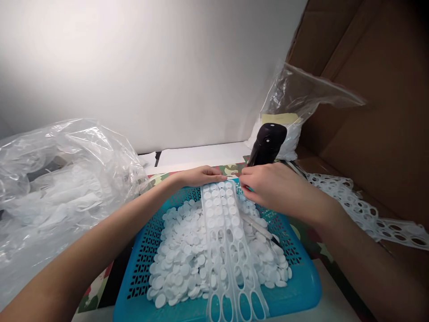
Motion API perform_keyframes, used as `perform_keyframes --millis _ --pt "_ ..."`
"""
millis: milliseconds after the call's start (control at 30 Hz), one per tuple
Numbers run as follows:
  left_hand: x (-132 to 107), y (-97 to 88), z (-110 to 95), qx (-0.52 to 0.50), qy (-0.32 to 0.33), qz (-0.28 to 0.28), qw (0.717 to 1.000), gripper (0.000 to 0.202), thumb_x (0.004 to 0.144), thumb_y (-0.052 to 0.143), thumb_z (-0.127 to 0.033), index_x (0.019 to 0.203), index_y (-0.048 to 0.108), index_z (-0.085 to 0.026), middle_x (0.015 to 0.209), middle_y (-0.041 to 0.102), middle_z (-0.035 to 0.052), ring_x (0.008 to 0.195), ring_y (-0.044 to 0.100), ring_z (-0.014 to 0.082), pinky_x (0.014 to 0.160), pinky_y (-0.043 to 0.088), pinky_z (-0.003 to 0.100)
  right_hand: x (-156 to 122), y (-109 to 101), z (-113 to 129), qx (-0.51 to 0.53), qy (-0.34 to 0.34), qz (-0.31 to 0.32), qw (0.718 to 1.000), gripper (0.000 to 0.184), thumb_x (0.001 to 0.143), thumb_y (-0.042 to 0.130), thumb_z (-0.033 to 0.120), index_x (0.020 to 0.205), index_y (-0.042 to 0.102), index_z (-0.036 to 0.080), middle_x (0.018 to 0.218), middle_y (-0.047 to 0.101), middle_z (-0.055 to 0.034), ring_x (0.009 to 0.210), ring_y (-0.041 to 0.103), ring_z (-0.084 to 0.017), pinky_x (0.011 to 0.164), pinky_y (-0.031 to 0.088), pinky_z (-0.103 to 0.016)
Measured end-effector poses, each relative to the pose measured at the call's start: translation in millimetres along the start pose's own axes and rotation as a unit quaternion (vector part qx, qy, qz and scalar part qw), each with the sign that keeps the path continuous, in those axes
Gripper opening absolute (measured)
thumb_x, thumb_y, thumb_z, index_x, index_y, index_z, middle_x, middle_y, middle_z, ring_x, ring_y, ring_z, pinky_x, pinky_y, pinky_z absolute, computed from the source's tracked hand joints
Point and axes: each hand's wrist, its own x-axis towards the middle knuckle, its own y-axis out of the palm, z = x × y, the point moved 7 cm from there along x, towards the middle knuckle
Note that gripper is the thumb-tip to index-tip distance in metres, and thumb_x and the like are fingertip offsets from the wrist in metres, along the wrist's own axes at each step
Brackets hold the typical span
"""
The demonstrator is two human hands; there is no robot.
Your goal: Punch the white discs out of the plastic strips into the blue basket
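Note:
My left hand [205, 175] is at the far end of a translucent white plastic strip frame [217, 261], its thumb and fingers closed on that end. White round discs [219, 199] fill the far rows of the frame, while the nearer rings are bare holes. My right hand [268, 185] hovers just right of the frame's far end, fingers curled together; what they hold, if anything, is hidden. Beneath the frame, a blue plastic basket [303, 286] holds many loose white discs [179, 268]. A slim rod with a dark tip [259, 228] lies on the discs.
At left sits a large clear plastic bag [77, 179] with white contents. Behind my right hand stand a black rounded object [268, 138] and a clear bag of white material [290, 138]. Empty ringed strips [355, 208] lie at right beside a cardboard wall [375, 85].

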Motion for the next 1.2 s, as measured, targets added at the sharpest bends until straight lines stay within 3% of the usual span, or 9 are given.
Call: perform_keyframes --millis 133,333,567,733,833,1000,1200 --pt "0 1.3 0 -0.012 -0.006 0.005 1.000 0.035 0.080 0.039 -0.044 0.059 0.040 -0.017 0.059 0.024 -0.0033 0.050 0.023 0.0077 0.047 0.023 0.024 -10 5 -2 0.081 -0.009 0.079 0.994 0.019 0.075 0.049 0.019 0.056 0.051 0.017 0.052 0.049 0.0009 0.043 0.039 -0.009 0.044 0.018 -0.026" --pt "-2 1.1 -4 0.007 -0.029 0.000 1.000 0.034 0.080 0.038 -0.046 0.065 0.046 -0.016 0.058 0.026 -0.0035 0.050 0.023 0.0074 0.047 0.024 0.023 -22 -9 39 0.164 -0.088 0.117 0.976 0.012 0.075 0.051 0.025 0.065 0.052 0.019 0.060 0.052 0.0016 0.052 0.044 -0.011 0.043 0.020 -0.025" --pt "-3 1.3 -5 0.010 -0.034 -0.004 0.999 0.033 0.080 0.038 -0.045 0.066 0.047 -0.016 0.058 0.029 -0.0034 0.049 0.023 0.0068 0.046 0.023 0.022 -24 6 59 0.103 -0.087 0.086 0.987 0.012 0.067 0.052 0.011 0.061 0.045 0.018 0.056 0.051 0.0013 0.048 0.042 -0.012 0.043 0.013 -0.027" --pt "-3 1.9 -4 0.007 -0.033 0.002 0.999 0.035 0.081 0.037 -0.046 0.064 0.044 -0.016 0.057 0.028 -0.0036 0.048 0.023 0.0068 0.045 0.022 0.022 -22 7 68 0.123 -0.137 0.094 0.978 0.011 0.066 0.051 0.007 0.064 0.048 0.017 0.063 0.053 0.0004 0.052 0.045 -0.012 0.043 0.016 -0.026" --pt "-3 2.1 -4 0.008 -0.034 0.003 0.999 0.035 0.081 0.037 -0.046 0.064 0.044 -0.016 0.057 0.028 -0.0035 0.049 0.023 0.0070 0.046 0.022 0.022 -24 8 70 0.118 -0.138 0.114 0.977 0.014 0.066 0.051 0.005 0.063 0.048 0.017 0.063 0.052 0.0004 0.051 0.044 -0.012 0.042 0.017 -0.026" --pt "-3 1.6 -2 0.007 -0.039 0.003 0.999 0.035 0.081 0.037 -0.047 0.066 0.044 -0.016 0.059 0.028 -0.0033 0.050 0.024 0.0073 0.047 0.023 0.023 -25 5 69 0.088 -0.130 0.090 0.984 0.023 0.061 0.049 -0.005 0.065 0.047 0.018 0.064 0.052 0.0014 0.050 0.042 -0.012 0.043 0.014 -0.026" --pt "-2 1.7 -3 0.005 -0.030 0.004 1.000 0.035 0.081 0.038 -0.046 0.063 0.041 -0.017 0.060 0.024 -0.0034 0.051 0.023 0.0075 0.048 0.024 0.023 -15 -1 48 0.186 -0.124 0.097 0.970 0.010 0.072 0.058 0.011 0.068 0.050 0.017 0.068 0.056 0.0025 0.060 0.048 -0.011 0.047 0.022 -0.023"
